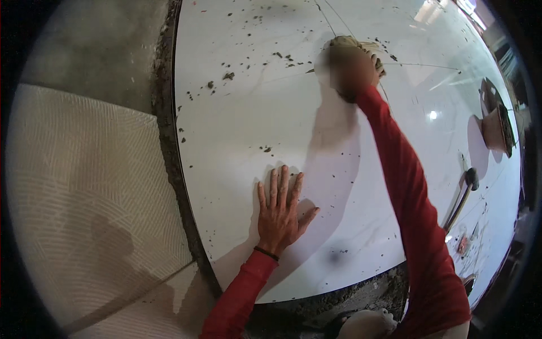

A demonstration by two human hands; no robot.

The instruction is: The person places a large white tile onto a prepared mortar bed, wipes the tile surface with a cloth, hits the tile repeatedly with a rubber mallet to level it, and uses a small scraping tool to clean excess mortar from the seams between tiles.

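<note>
My left hand (280,217) lies flat on a large glossy white tile (237,130), fingers spread and thumb out to the right, holding nothing. Farther off, my right arm stretches across the tile. There my right hand (366,72) presses down with curled fingers on a crumpled beige rag (344,41). A blurred patch hides much of that hand and part of the rag. Dark crumbs of mortar (228,75) are scattered over the tile, mostly beyond my left hand. Thin dark lines run across the surface near the rag.
At the right lie a black-headed mallet (472,179) and a brownish bucket (497,129). A small red item (463,245) rests nearby. Left of the tile's edge runs a dark gap (169,141), then a panel with combed ridges (96,169) and grey floor (101,45). Rough dark ground (350,296) borders the near edge.
</note>
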